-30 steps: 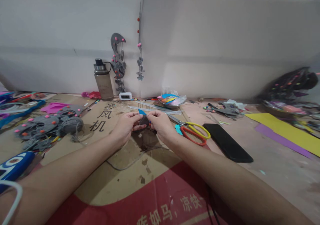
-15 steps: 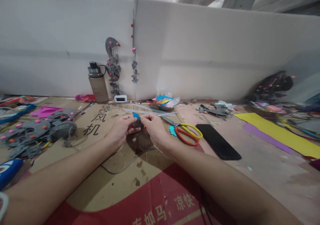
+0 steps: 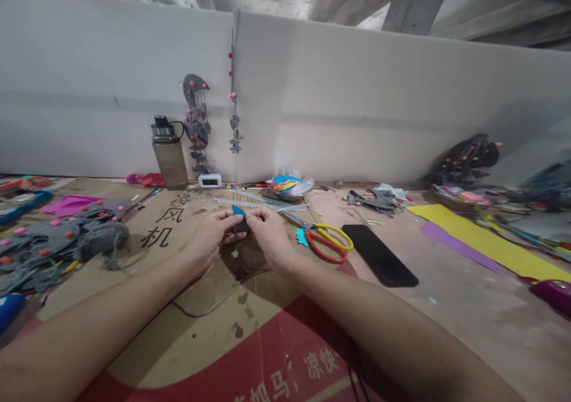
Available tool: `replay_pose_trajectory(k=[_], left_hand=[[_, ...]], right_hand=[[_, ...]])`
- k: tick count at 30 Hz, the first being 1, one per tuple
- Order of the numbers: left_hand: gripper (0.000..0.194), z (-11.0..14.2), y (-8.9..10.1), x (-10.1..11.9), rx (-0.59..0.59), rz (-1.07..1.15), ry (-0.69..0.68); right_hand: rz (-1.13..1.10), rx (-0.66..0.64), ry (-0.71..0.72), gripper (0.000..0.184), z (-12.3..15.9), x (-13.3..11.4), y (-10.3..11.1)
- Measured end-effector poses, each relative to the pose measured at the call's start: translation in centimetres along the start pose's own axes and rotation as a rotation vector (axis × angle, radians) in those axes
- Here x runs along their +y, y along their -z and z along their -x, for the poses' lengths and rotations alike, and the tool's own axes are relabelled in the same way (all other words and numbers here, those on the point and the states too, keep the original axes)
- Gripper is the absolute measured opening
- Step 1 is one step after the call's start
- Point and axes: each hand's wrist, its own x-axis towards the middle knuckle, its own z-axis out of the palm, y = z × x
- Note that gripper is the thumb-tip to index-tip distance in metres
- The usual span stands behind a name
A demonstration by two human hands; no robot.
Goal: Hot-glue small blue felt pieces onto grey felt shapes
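Note:
My left hand (image 3: 213,234) and my right hand (image 3: 268,234) meet over the cardboard (image 3: 187,348), fingers closed in pinches. Between them is a small dark grey felt piece (image 3: 241,228), with a blue piece (image 3: 238,211) sticking up above the fingertips. The left fingers hold these pieces from the left; the right thumb and fingers pinch at their right edge. What exactly the right fingertips grip is partly hidden. A grey yarn strand (image 3: 200,314) curves over the cardboard beneath the hands. Scissors (image 3: 330,241) with red and yellow handles lie right of my right hand, beside a turquoise cutout (image 3: 302,237).
A black phone (image 3: 379,254) and yellow sheet (image 3: 486,235) lie to the right. Grey felt pieces and a yarn ball (image 3: 104,238) are at left. A bottle (image 3: 169,158), small white clock (image 3: 209,181) and filled dish (image 3: 289,187) stand along the white partition (image 3: 348,93).
The view has shifted slightly, so surroundings sit a little lower and further left. Both hands stay together at the felt and blue pieces, with little visible change in grip.

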Motion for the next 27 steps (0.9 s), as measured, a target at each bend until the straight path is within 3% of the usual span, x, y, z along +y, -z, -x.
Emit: replay_pose_trajectory(k=[12, 27], left_hand=[[0.009, 0.27, -0.46, 0.03, 0.027, 0.016, 0.034], [0.007, 0.15, -0.04, -0.31, 0.032, 0.119, -0.034]], right_hand=[[-0.032, 0.024, -0.006, 0.011, -0.1, 0.51, 0.11], [-0.055, 0.006, -0.005, 0.011, -0.32, 0.83, 0.15]])
